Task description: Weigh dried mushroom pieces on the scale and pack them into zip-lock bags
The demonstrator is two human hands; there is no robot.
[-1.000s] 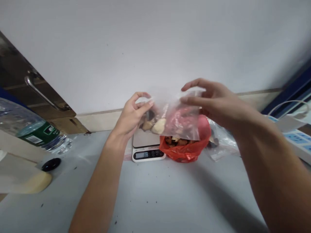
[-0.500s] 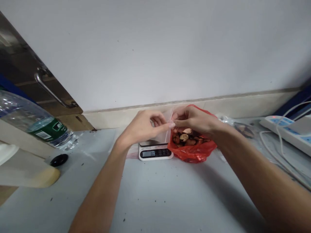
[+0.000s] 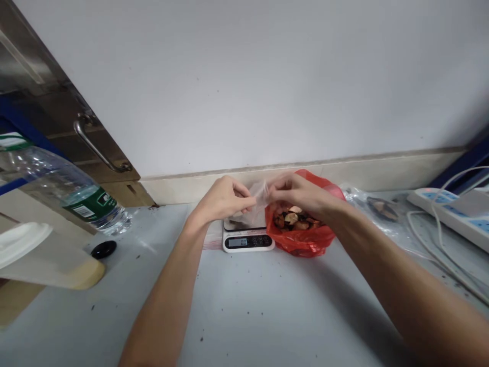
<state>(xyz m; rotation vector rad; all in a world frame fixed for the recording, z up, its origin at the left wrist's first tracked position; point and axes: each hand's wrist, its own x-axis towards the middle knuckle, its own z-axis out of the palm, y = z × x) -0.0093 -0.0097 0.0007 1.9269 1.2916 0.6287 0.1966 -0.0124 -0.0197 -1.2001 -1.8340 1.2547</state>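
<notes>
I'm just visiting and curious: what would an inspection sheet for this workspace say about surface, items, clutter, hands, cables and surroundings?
Surface: grey tabletop with scattered dark specks.
Items: small clear bag at a digital scale reading 0.0; red bag of slices beside it.
Clutter: green-labelled bottle, white-lidded container, black oval object at left; another clear bag at right.
Hands: left hand and right hand both pinch the small clear bag.
Cables: white cables by a power strip at right.
Surroundings: pale wall behind; metal handle at left.
</notes>
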